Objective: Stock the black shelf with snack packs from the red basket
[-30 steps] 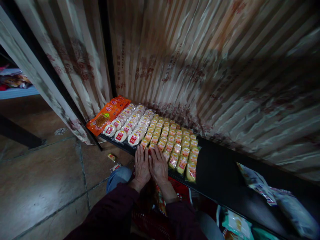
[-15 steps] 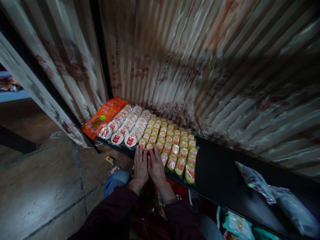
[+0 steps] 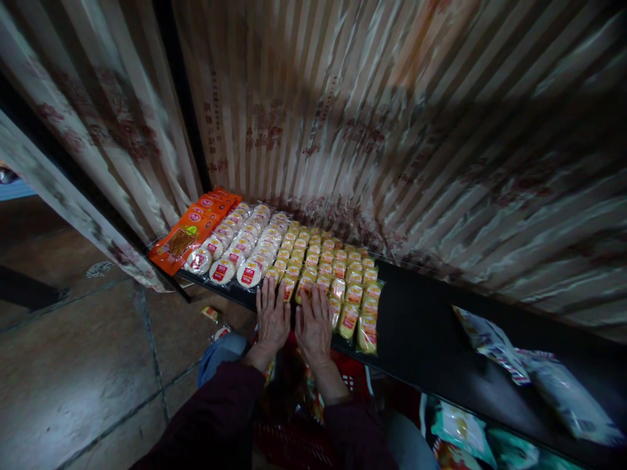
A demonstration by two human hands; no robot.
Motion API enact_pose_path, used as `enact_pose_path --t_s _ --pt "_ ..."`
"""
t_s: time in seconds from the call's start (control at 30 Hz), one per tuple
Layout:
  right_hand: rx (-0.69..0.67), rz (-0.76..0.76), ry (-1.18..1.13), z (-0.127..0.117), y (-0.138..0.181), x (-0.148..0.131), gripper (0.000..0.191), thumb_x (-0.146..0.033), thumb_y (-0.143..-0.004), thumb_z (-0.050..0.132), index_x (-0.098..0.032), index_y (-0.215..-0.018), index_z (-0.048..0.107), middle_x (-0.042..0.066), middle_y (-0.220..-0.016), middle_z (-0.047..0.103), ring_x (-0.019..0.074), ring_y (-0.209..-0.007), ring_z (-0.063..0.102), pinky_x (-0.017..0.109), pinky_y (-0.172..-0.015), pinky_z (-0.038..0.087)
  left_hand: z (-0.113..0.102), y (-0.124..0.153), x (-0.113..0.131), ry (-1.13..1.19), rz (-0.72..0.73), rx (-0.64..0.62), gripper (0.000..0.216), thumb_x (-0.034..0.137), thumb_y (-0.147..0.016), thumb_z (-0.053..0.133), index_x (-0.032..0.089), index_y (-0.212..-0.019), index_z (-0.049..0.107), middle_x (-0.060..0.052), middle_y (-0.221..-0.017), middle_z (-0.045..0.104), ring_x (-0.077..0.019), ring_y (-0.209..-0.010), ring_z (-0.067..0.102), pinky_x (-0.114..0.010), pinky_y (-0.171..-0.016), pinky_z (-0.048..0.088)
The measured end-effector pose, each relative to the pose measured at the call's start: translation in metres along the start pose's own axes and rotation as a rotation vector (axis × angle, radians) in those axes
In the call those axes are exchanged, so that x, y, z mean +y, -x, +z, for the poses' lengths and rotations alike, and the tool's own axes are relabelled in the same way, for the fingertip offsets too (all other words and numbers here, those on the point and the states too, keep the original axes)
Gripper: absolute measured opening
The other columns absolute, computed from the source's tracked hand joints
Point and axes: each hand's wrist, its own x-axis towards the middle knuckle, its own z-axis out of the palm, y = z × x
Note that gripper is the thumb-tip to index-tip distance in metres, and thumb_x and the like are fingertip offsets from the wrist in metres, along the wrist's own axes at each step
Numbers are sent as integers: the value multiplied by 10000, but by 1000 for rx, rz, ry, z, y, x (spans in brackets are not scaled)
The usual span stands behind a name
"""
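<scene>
Rows of small yellow wrapped cakes (image 3: 349, 319) lie on a black shelf (image 3: 416, 320). My left hand (image 3: 272, 321) rests with outstretched fingers on the front ends of the left rows. Beside it, a little to the right, my right hand (image 3: 315, 328) lies flat with its fingertips on the front cakes of the middle rows. Neither hand grips anything. The cakes under the fingers are partly hidden. Several rows of round white packets with red labels (image 3: 249, 273) adjoin the yellow ones on the left.
Orange snack bags (image 3: 177, 245) lie at the shelf's left end. Two plastic packages (image 3: 563, 391) lie on the right. A red basket (image 3: 360, 378) stands below my arms. A striped curtain (image 3: 313, 117) hangs behind. Small packets (image 3: 211, 314) lie on the floor.
My hands have moved apart; the right one has shifted rightward along the cake fronts. The front yellow cake between the hands now shows. The camera view has shifted slightly.
</scene>
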Motion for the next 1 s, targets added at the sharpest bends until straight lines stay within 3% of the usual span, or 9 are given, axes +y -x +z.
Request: enact_pose_path --t_s 0.3,0.57,1.0 --pt "32 24 -46 -20 28 -9 610 -131 -927 401 -202 -1504 217 147 -1548 292 282 -1446 217 548 -1083 347 2 0 2 -47 5 30 503 235 -950 386 146 -1444 358 -174 -1547 264 -272 -1465 123 -543 -1156 206" --pt "-54 103 -59 -21 67 -25 608 -160 -946 377 -212 -1515 170 135 -1565 254 271 -1454 200 520 -1081 365 -2 3 6 -71 68 33 507 240 -931 449 179 -1431 394 -162 -1579 153 -303 -1468 73 -571 -1143 210" --pt "-64 120 -109 -9 63 -23 604 -151 -935 373 -184 -1511 194 149 -1576 208 274 -1453 201 522 -1096 374 4 3 7 -60 100 27 542 296 -909 502 202 -1433 397 -136 -1578 180 -307 -1467 70 -563 -1156 207"
